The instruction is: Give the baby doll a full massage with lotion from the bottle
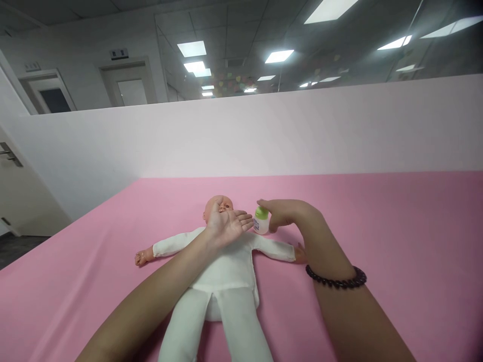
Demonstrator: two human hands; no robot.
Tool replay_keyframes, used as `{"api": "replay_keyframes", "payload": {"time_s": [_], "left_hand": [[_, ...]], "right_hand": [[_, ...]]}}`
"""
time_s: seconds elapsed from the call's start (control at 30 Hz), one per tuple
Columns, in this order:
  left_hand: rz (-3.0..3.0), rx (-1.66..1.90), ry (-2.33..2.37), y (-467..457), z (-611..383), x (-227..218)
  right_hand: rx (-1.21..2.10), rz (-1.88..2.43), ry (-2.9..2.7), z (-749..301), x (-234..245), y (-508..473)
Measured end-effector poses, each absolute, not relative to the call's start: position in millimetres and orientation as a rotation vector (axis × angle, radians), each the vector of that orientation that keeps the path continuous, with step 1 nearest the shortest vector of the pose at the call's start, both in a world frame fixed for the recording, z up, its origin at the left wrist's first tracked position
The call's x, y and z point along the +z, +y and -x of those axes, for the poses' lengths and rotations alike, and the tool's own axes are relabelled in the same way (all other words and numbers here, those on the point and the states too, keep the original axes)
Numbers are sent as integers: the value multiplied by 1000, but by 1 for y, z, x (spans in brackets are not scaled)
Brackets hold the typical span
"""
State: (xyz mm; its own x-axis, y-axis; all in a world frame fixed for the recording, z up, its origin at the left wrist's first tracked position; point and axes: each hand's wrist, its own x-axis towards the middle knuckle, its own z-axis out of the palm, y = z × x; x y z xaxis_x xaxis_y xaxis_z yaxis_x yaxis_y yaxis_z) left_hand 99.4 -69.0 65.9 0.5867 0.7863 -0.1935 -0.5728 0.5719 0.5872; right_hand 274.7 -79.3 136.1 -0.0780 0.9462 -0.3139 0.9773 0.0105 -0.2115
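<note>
A baby doll (230, 271) in a white suit lies on its back, arms spread out to both sides. Over its upper chest and chin, my left hand (228, 226) is open with the palm turned up and the fingers stretched toward a small bottle (261, 224). The bottle has a clear whitish body, a label with dark print and a green cap. My right hand (287, 212) grips it from the right, with fingers at the cap and the thumb low beside the body. The bottle is upright; whether its base touches the surface, I cannot tell. My left hand partly covers the doll's face.
A pink sheet (407, 231) covers the surface under the doll, with soft creases at the left. Behind it runs a low white wall (302, 136) with glass above. A door (22, 191) with a handle stands at the far left.
</note>
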Motion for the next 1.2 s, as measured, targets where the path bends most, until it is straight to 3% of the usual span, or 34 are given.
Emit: {"api": "replay_keyframes", "payload": {"time_s": [0.33, 1.2], "left_hand": [[-323, 824, 420, -72, -103, 55], [-312, 825, 419, -70, -102, 54]], "right_hand": [[-525, -1783, 2154, -260, 149, -88], [-476, -1970, 2087, -258, 151, -89]]}}
